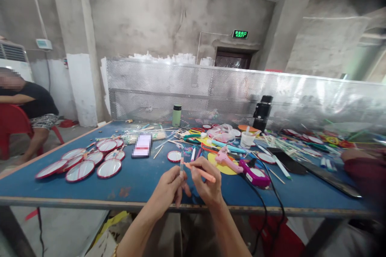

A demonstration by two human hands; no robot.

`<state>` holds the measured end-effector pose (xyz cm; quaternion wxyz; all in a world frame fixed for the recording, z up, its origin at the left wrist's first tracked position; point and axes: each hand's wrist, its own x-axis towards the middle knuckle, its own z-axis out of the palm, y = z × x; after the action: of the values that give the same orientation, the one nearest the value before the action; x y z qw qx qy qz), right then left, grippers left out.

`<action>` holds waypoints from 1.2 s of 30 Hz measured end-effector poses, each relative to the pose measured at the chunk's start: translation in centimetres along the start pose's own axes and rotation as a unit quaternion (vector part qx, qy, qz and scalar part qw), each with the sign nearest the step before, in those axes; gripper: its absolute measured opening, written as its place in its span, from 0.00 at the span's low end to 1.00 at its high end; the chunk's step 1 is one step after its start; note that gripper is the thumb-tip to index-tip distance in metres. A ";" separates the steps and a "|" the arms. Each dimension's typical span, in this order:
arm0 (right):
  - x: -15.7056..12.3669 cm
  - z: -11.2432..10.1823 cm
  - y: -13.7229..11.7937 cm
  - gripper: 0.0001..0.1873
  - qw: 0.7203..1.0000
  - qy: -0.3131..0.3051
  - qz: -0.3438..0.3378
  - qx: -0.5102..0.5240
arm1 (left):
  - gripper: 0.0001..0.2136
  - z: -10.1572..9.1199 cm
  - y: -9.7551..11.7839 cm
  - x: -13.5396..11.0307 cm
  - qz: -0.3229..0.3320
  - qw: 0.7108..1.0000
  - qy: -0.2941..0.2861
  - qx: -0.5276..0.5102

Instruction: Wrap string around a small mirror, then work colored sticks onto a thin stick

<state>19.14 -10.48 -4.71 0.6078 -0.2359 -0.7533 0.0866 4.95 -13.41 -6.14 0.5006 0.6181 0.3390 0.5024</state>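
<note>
My left hand [169, 188] is closed in a pinch on a thin pale stick [181, 165] held upright near the front edge of the blue table [135, 180]. My right hand [208, 184] is closed round an orange pen-like stick [201, 172], whose tip points left toward the pale stick. Both hands hover just above the table, almost touching each other. A pink glue gun [224, 157] lies just beyond my right hand on a yellow disc [224, 167].
Several red-rimmed round mirrors [87, 160] lie at the left. A green bottle [176, 115], a white cup [247, 139], a purple tool [255, 174] with black cables, a dark tray [289, 162] and scattered craft bits crowd the back and right. A seated person [27, 104] is far left; another person's sleeve [366, 168] at right.
</note>
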 end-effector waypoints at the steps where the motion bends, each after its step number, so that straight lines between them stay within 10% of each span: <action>1: 0.0 0.0 0.0 0.06 1.000 -0.002 0.000 0.001 | 0.14 0.0 0.0 0.0 0.000 1.000 0.001 0.001; 36: 0.0 0.2 -0.1 0.06 1.000 -0.004 0.004 0.002 | 0.16 0.1 -0.2 0.0 0.002 1.000 -0.003 -0.004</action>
<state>18.87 -10.54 -4.71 0.6052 -0.2372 -0.7544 0.0916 5.01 -13.39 -6.30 0.5032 0.6182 0.3344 0.5028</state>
